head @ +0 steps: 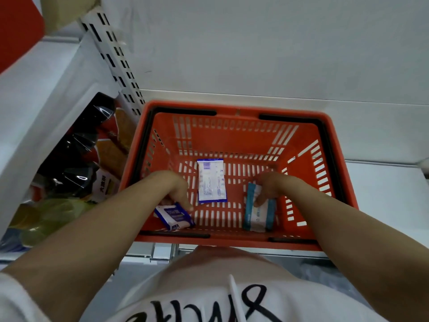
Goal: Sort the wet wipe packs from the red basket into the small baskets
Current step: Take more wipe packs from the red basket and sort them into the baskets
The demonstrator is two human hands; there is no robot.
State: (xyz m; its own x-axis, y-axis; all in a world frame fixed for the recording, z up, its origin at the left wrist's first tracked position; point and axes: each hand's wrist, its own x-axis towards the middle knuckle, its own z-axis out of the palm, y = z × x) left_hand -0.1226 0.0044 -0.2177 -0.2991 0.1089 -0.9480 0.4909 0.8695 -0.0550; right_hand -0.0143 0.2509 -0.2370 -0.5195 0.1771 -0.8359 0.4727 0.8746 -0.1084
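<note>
Red basket (236, 133) sits on a white shelf (376, 182), seen from above; moulded plastic, slotted walls and slotted floor, black handles folded along the rim. Contents: three wet wipe packs, all flat, soft film pouches.

White pack with blue ends (211, 181) lies loose on the basket floor at centre, printed back up, between the two hands and touching neither.

Blue-and-white pack (174, 216) at the near left corner, tilted; left hand (173, 189) is curled over its far end, fingers pinching it.

Teal-and-white pack (258, 211) at the near right, long side running front to back; right hand (270, 187) has its fingers curled onto the far end, gripping it.

Hands are well apart, one on each side of the centre pack, both inside the basket.

Left of the basket, on a neighbouring shelf section: glossy snack bags (88, 159), black, orange and yellow. Person wears a white shirt (209, 293) with black lettering.
</note>
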